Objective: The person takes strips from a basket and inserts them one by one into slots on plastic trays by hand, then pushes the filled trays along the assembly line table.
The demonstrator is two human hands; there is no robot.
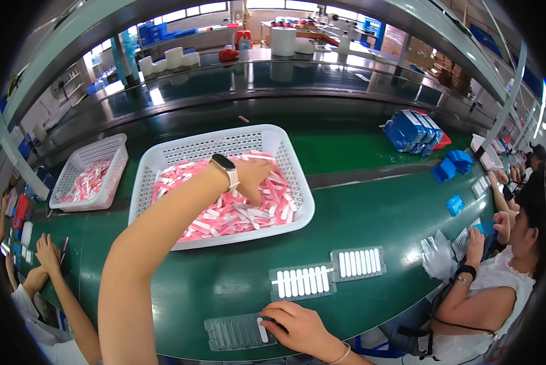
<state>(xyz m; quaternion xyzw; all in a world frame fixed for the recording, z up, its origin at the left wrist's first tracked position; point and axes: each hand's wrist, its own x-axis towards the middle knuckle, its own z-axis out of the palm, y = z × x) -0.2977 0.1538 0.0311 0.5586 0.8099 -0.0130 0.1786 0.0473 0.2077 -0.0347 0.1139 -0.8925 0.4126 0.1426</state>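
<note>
A large white plastic basket [306,194] holds a heap of small pink-and-white sticks [224,219]. My left hand [253,179], with a dark-faced watch at the wrist, reaches into it, fingers apart on the heap; nothing shows as held. Near the front edge of the table lies a clear slotted plastic tray [233,333]. My right hand [303,328] grips its right end, beside a single white stick [263,330] in the end slot; the other slots show no sticks. Further back, two more trays, a left one [303,282] and a right one [359,263], hold rows of white sticks.
A smaller white basket [96,176] of similar sticks stands left. Blue packs [410,131] and blue boxes [452,164] sit at the right back. A clear plastic bag [438,255] lies by a co-worker [486,304] on the right. Another person's hands [48,255] rest at the left.
</note>
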